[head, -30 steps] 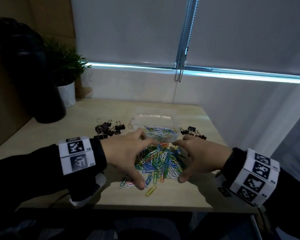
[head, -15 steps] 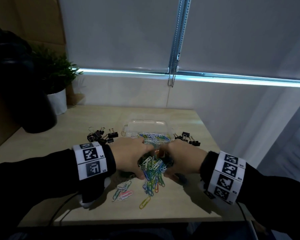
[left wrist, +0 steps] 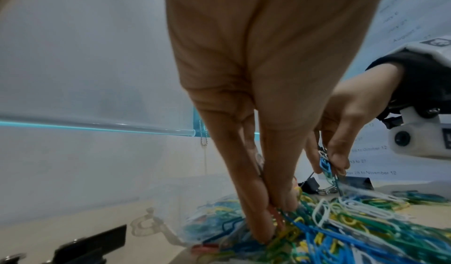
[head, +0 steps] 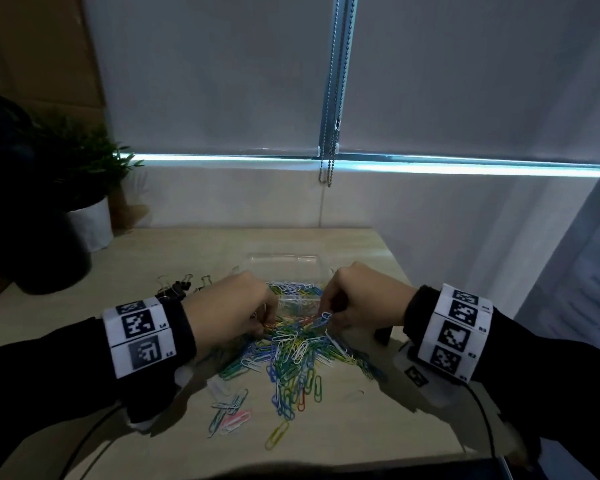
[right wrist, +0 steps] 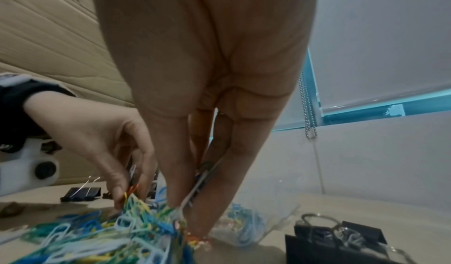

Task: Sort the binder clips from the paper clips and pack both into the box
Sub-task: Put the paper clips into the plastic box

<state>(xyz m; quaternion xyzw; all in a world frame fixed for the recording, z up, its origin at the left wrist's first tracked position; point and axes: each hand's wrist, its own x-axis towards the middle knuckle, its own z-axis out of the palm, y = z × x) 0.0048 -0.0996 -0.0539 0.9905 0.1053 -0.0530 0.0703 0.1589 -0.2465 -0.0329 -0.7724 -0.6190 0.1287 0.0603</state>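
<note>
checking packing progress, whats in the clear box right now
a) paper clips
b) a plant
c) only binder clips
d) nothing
a: coloured paper clips lie inside the box; the binder clips are on the table outside it.

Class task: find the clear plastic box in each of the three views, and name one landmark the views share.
Head: clear plastic box at centre, beyond the two hands.
Left wrist: low, left of the fingers, paper clips showing through.
Right wrist: low, right of the fingers.
Shared landmark: the blind's bead chain.
</note>
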